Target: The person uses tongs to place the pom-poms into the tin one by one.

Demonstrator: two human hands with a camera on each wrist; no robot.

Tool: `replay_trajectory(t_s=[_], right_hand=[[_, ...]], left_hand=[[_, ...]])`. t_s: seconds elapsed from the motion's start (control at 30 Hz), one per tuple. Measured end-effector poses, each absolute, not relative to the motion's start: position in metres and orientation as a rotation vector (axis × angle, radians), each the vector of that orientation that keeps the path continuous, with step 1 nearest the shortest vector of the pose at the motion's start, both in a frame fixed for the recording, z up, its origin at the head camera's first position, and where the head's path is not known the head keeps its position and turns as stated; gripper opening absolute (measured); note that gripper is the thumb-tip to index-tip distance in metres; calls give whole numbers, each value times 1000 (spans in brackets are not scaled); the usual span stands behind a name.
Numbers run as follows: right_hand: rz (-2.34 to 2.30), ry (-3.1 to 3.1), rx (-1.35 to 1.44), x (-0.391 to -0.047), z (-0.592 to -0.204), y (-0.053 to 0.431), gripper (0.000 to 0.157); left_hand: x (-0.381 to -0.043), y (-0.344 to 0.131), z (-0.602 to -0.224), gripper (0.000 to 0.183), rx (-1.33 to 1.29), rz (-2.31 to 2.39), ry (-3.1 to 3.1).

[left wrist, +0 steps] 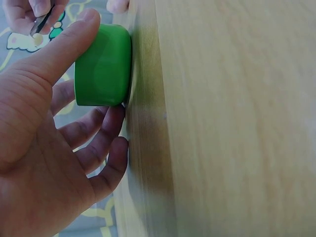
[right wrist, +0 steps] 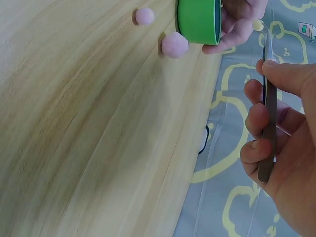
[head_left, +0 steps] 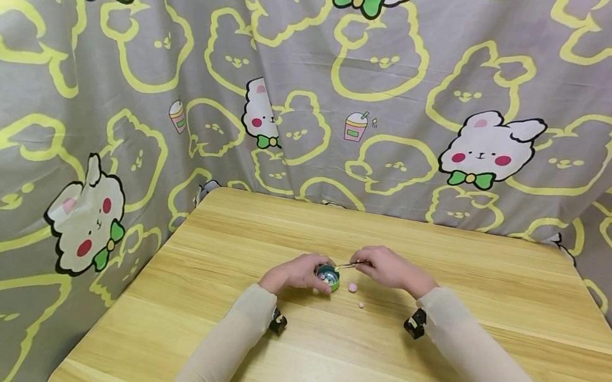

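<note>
My left hand grips a small green round container, with the thumb on its near side and the fingers around the far side. In the left wrist view the container stands upright on the table. Small pale balls lie inside it in the head view. Tweezers are pinched in my right hand, thumb on one side and fingers on the other. At their tips sits a small yellow ball, close over the container's rim. A larger pink ball and a smaller pink ball lie beside the container.
The wooden table has rounded corners. A grey curtain with yellow outlines and rabbit faces hangs behind it and along both sides. Dark wrist cameras sit under the left sleeve and the right sleeve.
</note>
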State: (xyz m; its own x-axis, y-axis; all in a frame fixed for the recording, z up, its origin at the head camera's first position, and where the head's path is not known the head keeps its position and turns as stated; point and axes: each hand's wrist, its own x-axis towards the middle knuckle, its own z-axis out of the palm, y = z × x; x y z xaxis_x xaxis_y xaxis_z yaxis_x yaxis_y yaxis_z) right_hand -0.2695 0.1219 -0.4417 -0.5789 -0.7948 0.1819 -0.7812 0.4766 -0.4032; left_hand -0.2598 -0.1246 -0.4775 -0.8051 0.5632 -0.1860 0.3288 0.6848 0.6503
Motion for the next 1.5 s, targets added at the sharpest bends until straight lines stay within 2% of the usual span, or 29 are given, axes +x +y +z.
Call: replay_trajectory(t_s=[0.6,1.5], right_hand=[[-684,2654,-1464,-272,-446,111,15],[-664,2638,-1370,-284,-466,109,16]], left_hand=[[-260,-124,-477,54,707,858,2525],[-261,-124,-478,54,697,853,2539]])
